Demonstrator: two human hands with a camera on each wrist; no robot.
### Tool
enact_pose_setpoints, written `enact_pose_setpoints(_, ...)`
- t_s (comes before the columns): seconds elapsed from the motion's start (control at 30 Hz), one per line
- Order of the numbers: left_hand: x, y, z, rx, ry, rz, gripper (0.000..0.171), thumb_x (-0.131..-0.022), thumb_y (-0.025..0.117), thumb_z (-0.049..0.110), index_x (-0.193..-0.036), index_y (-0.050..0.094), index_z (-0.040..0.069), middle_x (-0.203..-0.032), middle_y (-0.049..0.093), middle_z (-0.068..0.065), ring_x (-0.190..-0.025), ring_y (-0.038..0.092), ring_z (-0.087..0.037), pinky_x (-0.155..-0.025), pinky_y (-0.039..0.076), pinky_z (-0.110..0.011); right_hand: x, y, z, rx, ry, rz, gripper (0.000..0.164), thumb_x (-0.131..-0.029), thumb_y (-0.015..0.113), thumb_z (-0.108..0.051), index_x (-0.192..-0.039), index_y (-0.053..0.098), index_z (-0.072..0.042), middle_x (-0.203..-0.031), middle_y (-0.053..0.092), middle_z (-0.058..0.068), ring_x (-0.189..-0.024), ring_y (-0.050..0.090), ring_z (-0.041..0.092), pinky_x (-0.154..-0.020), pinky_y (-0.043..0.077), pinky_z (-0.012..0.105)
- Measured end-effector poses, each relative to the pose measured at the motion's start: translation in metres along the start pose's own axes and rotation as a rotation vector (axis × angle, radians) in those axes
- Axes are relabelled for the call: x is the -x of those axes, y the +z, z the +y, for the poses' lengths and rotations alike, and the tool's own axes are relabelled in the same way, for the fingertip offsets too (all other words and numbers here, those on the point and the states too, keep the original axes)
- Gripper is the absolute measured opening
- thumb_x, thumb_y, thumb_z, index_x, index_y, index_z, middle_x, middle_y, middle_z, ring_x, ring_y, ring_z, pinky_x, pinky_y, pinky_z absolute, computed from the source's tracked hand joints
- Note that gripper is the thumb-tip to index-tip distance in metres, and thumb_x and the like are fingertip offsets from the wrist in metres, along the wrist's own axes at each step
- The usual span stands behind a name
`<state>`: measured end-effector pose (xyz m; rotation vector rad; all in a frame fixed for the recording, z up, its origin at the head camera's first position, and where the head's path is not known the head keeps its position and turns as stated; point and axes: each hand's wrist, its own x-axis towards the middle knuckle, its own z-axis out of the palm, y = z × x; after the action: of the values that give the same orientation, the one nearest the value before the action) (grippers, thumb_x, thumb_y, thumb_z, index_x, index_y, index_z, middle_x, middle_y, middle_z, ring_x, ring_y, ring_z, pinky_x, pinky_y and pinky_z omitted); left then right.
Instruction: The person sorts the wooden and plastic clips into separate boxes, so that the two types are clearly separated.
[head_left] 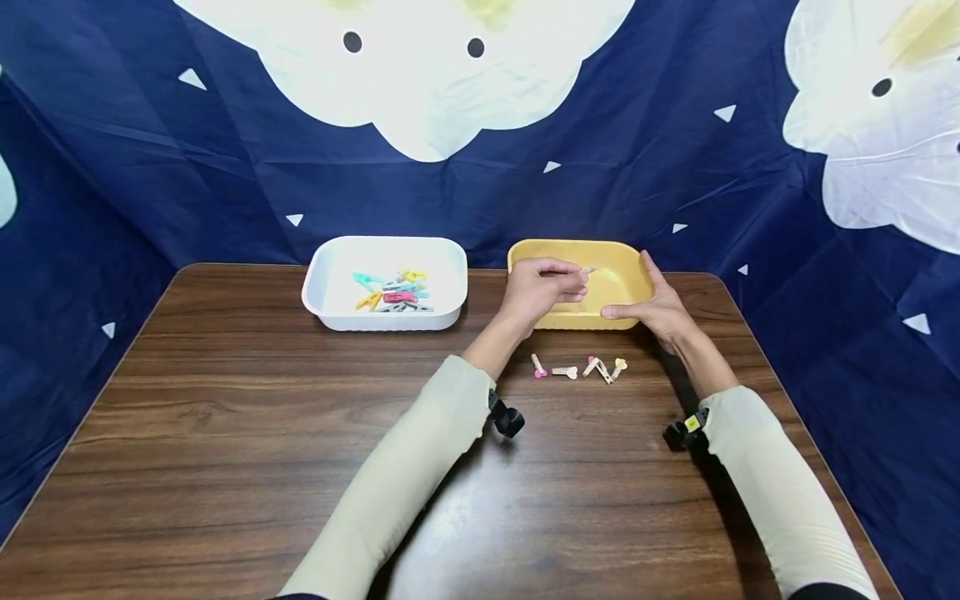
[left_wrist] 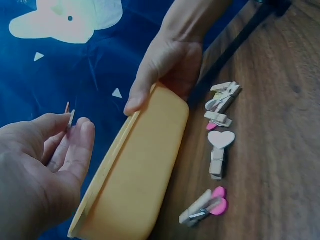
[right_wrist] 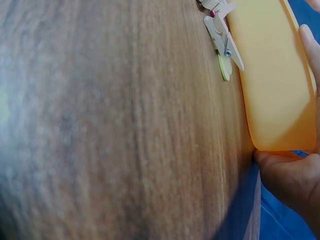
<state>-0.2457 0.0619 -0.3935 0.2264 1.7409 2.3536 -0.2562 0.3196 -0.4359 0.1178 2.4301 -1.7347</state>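
My left hand [head_left: 542, 287] is over the yellow tray [head_left: 573, 321], with thumb and fingers pinching a small wooden clothespin [left_wrist: 70, 120]; only its two pale tips show past the fingers in the left wrist view. At the tray's right end my right hand [head_left: 656, 308] grips the side, thumb on the near rim and fingers reaching round the end wall. In front of the tray, several small wooden clothespins with heart-shaped ends lie in a loose row. Among them are one with a pink heart [left_wrist: 203, 207] and one with a white heart [left_wrist: 217, 154].
To the left stands a white tray [head_left: 322, 292] with several coloured clothespins inside, including a red one [head_left: 400, 297]. Both trays are near the far edge of the brown wooden table [head_left: 225, 417]. A dark blue patterned cloth [head_left: 480, 200] hangs right behind them.
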Motion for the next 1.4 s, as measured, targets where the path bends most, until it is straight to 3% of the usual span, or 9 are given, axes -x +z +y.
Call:
enact_pose_setpoints(0.27, -0.016, 0.011, 0.002, -0.019, -0.048, 0.028, 0.018, -0.099, 0.079, -0.008, -0.116, 0.080, -0.016, -0.116, 0.081, -0.035, -0.072, 0.078, -0.013, -0.083, 0.071, -0.032, 0.000, -0.002, 0.002, 0.015, 0.009, -0.004, 0.147, -0.089, 0.097, -0.008, -0.182, -0.013, -0.035, -0.193, -0.005, -0.001, -0.176, 0.019, 0.026, -0.145, 0.018, 0.044)
enact_pose_setpoints(0.47, -0.024, 0.017, 0.000, 0.002, -0.081, 0.085, 0.013, -0.098, 0.079, -0.011, -0.111, 0.081, -0.015, -0.113, 0.083, -0.033, -0.072, 0.077, -0.014, -0.082, 0.071, -0.032, -0.001, -0.002, 0.003, 0.006, 0.000, -0.004, 0.146, -0.089, 0.096, -0.006, -0.182, -0.013, -0.034, -0.193, -0.006, -0.001, -0.176, 0.018, 0.025, -0.145, 0.018, 0.043)
enact_pose_setpoints(0.63, -0.028, 0.021, -0.001, 0.000, -0.071, 0.126, 0.011, -0.097, 0.078, -0.014, -0.108, 0.081, -0.016, -0.111, 0.082, -0.033, -0.074, 0.077, -0.015, -0.079, 0.071, -0.029, -0.001, -0.001, 0.002, -0.004, -0.011, -0.002, 0.144, -0.090, 0.095, -0.006, -0.182, -0.011, -0.034, -0.193, -0.005, -0.001, -0.176, 0.019, 0.025, -0.144, 0.019, 0.043)
enact_pose_setpoints(1.1, -0.025, 0.019, -0.002, -0.026, -0.067, 0.092, 0.012, -0.097, 0.080, -0.011, -0.109, 0.082, -0.014, -0.105, 0.084, -0.027, -0.072, 0.077, -0.013, -0.077, 0.070, -0.028, 0.001, 0.000, 0.004, -0.004, -0.001, 0.002, 0.144, -0.089, 0.095, -0.006, -0.183, -0.011, -0.033, -0.193, -0.004, -0.002, -0.176, 0.019, 0.024, -0.145, 0.018, 0.042)
enact_pose_setpoints(1.4, -0.023, 0.017, -0.001, -0.037, -0.061, 0.020, 0.017, -0.098, 0.080, -0.009, -0.114, 0.081, -0.014, -0.109, 0.084, -0.027, -0.072, 0.077, -0.012, -0.080, 0.071, -0.032, -0.001, 0.000, 0.001, 0.004, -0.013, 0.001, 0.144, -0.089, 0.096, -0.007, -0.183, -0.010, -0.035, -0.193, -0.002, -0.001, -0.175, 0.020, 0.024, -0.144, 0.020, 0.042)
